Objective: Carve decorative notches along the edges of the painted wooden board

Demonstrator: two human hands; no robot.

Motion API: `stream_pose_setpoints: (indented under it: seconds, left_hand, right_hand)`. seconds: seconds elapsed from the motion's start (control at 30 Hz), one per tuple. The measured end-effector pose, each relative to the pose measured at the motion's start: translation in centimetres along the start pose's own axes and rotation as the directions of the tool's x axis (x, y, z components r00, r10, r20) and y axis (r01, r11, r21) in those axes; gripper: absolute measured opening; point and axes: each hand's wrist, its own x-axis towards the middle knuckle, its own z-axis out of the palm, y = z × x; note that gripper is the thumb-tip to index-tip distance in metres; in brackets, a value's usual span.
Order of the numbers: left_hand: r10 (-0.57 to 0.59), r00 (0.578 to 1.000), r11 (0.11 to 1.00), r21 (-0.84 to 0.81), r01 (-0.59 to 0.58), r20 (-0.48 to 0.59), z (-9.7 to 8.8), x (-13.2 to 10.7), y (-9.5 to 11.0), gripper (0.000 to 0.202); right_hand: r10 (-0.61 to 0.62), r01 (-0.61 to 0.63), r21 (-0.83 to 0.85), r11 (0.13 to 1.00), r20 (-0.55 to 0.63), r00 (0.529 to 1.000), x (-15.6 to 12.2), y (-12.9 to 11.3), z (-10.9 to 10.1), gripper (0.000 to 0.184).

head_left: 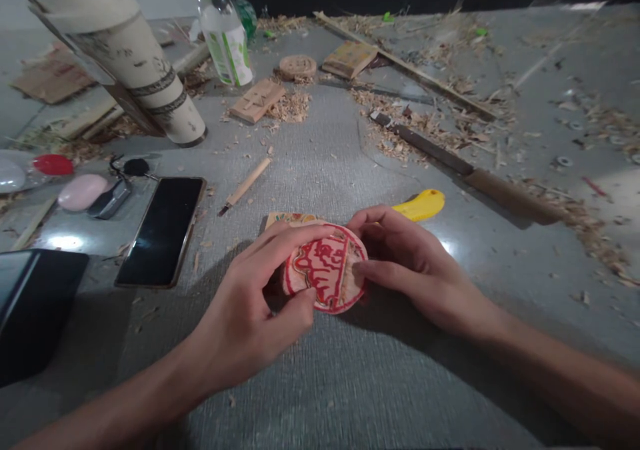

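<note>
Round red-patterned disc (325,273) is held tilted over the grey table (320,397) — gripped between the left hand's (253,290) thumb and fingers, with the right hand (420,263) pinching its right edge. Beyond lie a black phone (163,230), a yellow object (423,205) and a wooden-handled tool (247,183); farther — a carved block (259,100), then an upright bottle (225,50).

You have two hands (245,300) (423,267), two round discs (325,270) (297,68), two tools (247,185) (460,165), one phone (163,230), one flask (135,60), one labelled bottle (225,47), one yellow piece (423,205).
</note>
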Motion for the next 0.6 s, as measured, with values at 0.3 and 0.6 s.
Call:
stream_pose_setpoints:
  seconds: [0.3, 0.6]
  left_hand:
    - [0.01, 1.0, 1.0, 0.025, -0.01, 0.006, -0.09, -0.02, -0.05, 0.067]
    - [0.092, 0.993, 0.975, 0.194, -0.106, 0.079, 0.29, -0.17, 0.09, 0.063]
  right_hand:
    - [0.006, -0.006, 0.001, 1.0, 0.025, 1.0, -0.04, 0.1, 0.08, 0.031]
    - [-0.023, 0.024, -0.032, 0.999, 0.05, 0.999, -0.11, 0.32, 0.13, 0.035]
